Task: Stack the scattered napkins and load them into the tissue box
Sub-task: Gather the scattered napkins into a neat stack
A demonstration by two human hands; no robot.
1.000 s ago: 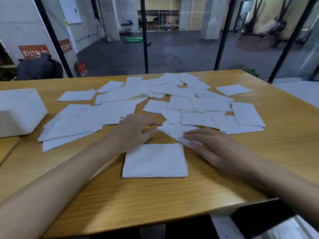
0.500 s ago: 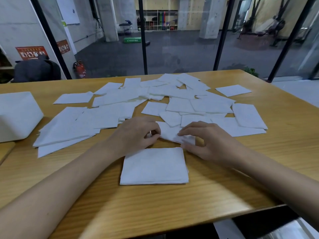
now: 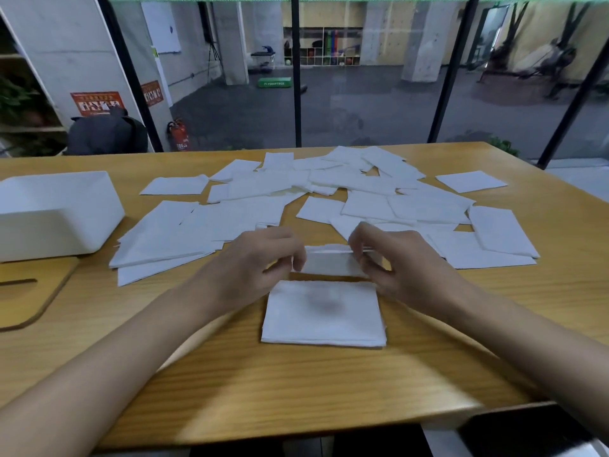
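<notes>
Together, our left grip (image 3: 263, 258) and right grip (image 3: 395, 262) pinched one napkin (image 3: 331, 261) by its ends, holding it just above the stack (image 3: 324, 316) on the desk (image 3: 296, 390); the box (image 3: 56, 212) sat well apart, leftward.

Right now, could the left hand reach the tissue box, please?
Probably yes, once freed: the left hand and right hand pinch a napkin, and only flat loose napkins lie between it and the tissue box.
</notes>
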